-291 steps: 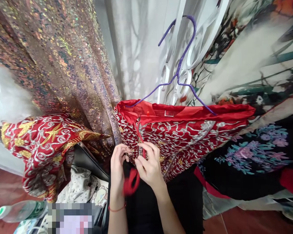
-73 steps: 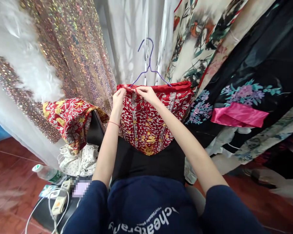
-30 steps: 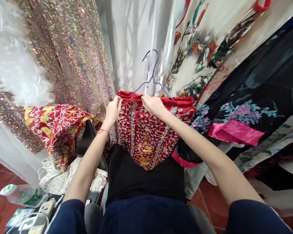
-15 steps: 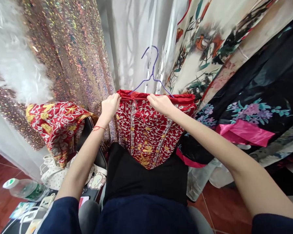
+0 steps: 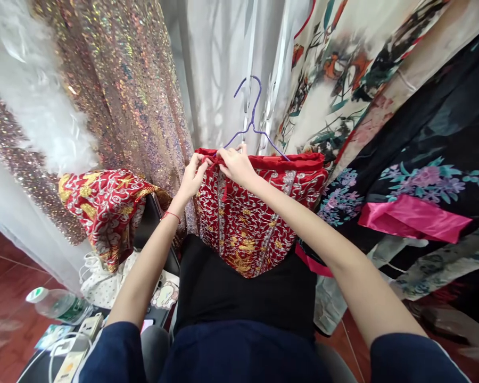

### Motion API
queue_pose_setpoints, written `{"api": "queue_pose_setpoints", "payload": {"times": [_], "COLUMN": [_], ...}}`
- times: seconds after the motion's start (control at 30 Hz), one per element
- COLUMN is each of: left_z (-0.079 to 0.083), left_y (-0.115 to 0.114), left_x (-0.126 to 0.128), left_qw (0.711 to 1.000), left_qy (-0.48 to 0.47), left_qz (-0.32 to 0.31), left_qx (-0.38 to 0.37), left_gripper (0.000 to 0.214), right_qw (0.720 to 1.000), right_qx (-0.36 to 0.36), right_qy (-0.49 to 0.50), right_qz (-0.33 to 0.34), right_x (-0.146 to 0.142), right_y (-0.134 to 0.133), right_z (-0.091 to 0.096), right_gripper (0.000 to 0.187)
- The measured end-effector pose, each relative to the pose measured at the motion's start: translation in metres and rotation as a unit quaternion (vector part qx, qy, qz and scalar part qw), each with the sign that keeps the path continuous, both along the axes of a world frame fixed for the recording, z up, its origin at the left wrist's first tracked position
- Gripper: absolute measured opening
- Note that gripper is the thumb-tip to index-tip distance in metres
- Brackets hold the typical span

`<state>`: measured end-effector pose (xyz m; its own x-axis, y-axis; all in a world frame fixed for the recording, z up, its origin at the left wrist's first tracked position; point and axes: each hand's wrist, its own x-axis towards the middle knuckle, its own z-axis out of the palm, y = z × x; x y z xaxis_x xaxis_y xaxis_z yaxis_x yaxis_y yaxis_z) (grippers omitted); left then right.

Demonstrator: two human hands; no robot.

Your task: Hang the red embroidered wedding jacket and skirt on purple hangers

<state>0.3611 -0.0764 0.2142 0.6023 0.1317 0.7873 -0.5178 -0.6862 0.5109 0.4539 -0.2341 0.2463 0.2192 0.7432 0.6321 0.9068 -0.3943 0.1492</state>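
A red embroidered bodice (image 5: 243, 229) with silver and gold patterns lies over my lap, its lower edge pointed. A purple wire hanger (image 5: 252, 114) rises from behind its red top edge. At the top left corner my left hand (image 5: 192, 175) is closed, pinching a thin red ribbon (image 5: 211, 161) at that edge. My right hand (image 5: 235, 164) is closed beside it, fingertips on the same ribbon and edge. The two hands almost touch. What lies between the right fingertips is partly hidden.
Another red and gold embroidered piece (image 5: 107, 205) drapes over a dark chair back at the left. A plastic bottle (image 5: 59, 306) and a power strip (image 5: 74, 361) are at lower left. Sequined fabric (image 5: 123, 80), a white curtain (image 5: 213, 69) and a black floral garment (image 5: 435, 138) hang around.
My right hand has moved left along the top edge to meet my left hand at the corner. My left fingers now pinch the ribbon. The view has shifted slightly.
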Motion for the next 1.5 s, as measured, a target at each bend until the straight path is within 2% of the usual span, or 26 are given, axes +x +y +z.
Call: {"api": "queue_pose_setpoints", "payload": {"times": [0.07, 0.17, 0.33, 0.47, 0.67, 0.83, 0.9, 1.0, 1.17, 1.37, 1.5], "left_z": [-0.007, -0.015, -0.02, -0.024, -0.035, -0.035, -0.032, -0.026, -0.015, -0.023, -0.027], "left_y": [0.004, 0.002, -0.007, -0.004, 0.027, 0.054, 0.051, 0.034, 0.014, 0.011, 0.008], "left_x": [0.002, 0.007, 0.01, 0.007, 0.004, -0.009, -0.015, -0.017, -0.004, 0.002, 0.002], "left_qw": [1.0, 1.0, 0.997, 0.997, 0.993, 0.976, 0.974, 0.984, 0.992, 0.983, 0.982], "left_qy": [-0.001, -0.004, 0.025, 0.047, 0.113, 0.202, 0.218, 0.174, 0.113, 0.115, 0.117], "left_qz": [-0.008, 0.019, 0.069, 0.052, 0.013, 0.071, 0.058, 0.031, 0.01, -0.043, -0.038], "left_qx": [-0.005, -0.004, -0.038, -0.033, -0.036, -0.029, -0.013, -0.001, -0.054, -0.135, -0.146], "left_gripper": [0.018, 0.027, 0.017, 0.023, 0.019, 0.022, 0.028, 0.041, 0.034, 0.041, 0.049], "right_qw": [1.0, 0.999, 0.998, 0.996, 0.991, 0.989, 0.989, 0.991, 0.993, 0.994, 0.996], "right_qx": [0.016, 0.025, 0.002, -0.031, -0.063, -0.062, -0.062, -0.049, -0.027, 0.004, 0.024], "right_qy": [0.01, -0.002, -0.044, -0.071, -0.107, -0.122, -0.122, -0.106, -0.093, -0.085, -0.072], "right_qz": [0.019, 0.035, 0.049, 0.042, 0.053, 0.05, 0.06, 0.07, 0.065, 0.063, 0.042], "right_x": [0.003, 0.004, 0.002, 0.003, 0.009, 0.015, 0.017, 0.019, 0.021, 0.015, 0.008], "right_y": [-0.001, -0.005, -0.006, -0.004, -0.004, -0.008, -0.011, -0.02, -0.04, -0.045, -0.035], "right_z": [-0.003, -0.006, -0.004, -0.003, -0.013, -0.014, -0.014, -0.017, -0.024, -0.027, -0.029], "right_gripper": [0.029, 0.031, 0.032, 0.032, 0.033, 0.032, 0.03, 0.029, 0.032, 0.035, 0.031]}}
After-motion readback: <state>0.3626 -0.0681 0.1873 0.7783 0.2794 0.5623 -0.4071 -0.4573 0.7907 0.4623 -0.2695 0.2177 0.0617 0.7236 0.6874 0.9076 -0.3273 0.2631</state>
